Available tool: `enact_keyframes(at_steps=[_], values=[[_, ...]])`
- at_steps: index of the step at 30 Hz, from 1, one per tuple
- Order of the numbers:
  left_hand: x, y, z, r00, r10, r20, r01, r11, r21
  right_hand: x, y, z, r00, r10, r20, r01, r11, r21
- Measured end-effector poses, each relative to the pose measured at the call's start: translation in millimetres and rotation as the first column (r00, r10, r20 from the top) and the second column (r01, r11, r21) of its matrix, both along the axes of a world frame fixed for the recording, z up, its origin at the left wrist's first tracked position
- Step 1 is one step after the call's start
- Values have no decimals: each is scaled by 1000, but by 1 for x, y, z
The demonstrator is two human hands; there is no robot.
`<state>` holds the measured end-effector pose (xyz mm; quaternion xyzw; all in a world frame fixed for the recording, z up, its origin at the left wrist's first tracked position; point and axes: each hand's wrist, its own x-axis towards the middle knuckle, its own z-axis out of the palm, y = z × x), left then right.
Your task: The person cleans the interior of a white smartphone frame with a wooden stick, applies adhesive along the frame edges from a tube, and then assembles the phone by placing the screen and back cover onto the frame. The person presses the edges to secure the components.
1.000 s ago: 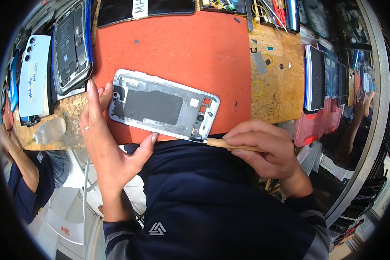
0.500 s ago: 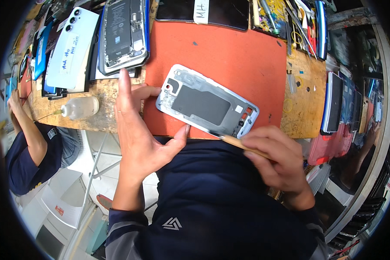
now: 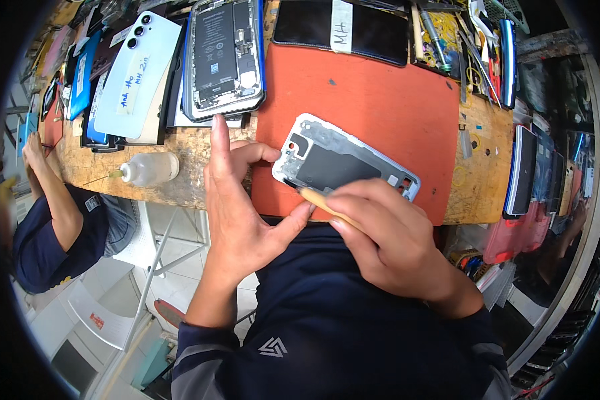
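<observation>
A pale phone housing, with a dark panel and small cutouts on its upturned face, lies slanted on an orange-red mat. My left hand holds it at the left end: a bent finger touches the short edge, the thumb is by the near long edge, and the index finger points up, free. My right hand is closed round a tool with a wooden handle. The tool's dark tip meets the housing's near edge, close to my left thumb. That hand hides part of the housing's near right side.
Left on the wooden bench stand an opened phone, a pale blue phone back and a clear needle bottle. A black phone lies behind. Hand tools fill the far right; phones stand at right. Another person works at left.
My right hand and the tool have moved left along the housing's near edge, toward my left thumb. The whole view has shifted slightly; my left hand keeps its hold.
</observation>
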<state>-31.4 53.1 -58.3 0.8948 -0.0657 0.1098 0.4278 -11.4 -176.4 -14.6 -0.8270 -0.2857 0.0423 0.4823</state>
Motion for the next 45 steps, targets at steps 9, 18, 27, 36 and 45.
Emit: enact_keyframes(at_steps=[9, 18, 27, 36, 45], values=[[1, 3, 2, 998, 11, -59, -13, 1000, -23, -21, 34, -18, 957, -176, 231, 169, 984, 47], [-2, -2, 1, 998, 48, -51, -47, 999, 14, -37, 56, -48, 793, -230, 564, 269, 963, 15], [-14, 8, 13, 998, 52, -36, -51, 999, 16, 1, -63, 27, 886, -291, 361, 345, 934, -94], [-14, 2, 12, 933, -334, 137, 229, 841, 490, 32, -91, -33, 797, -415, 439, 518, 843, -143], [-28, 14, 7, 961, 158, 227, -155, 987, -28, 14, -84, -36, 798, -307, 519, 407, 909, -88]])
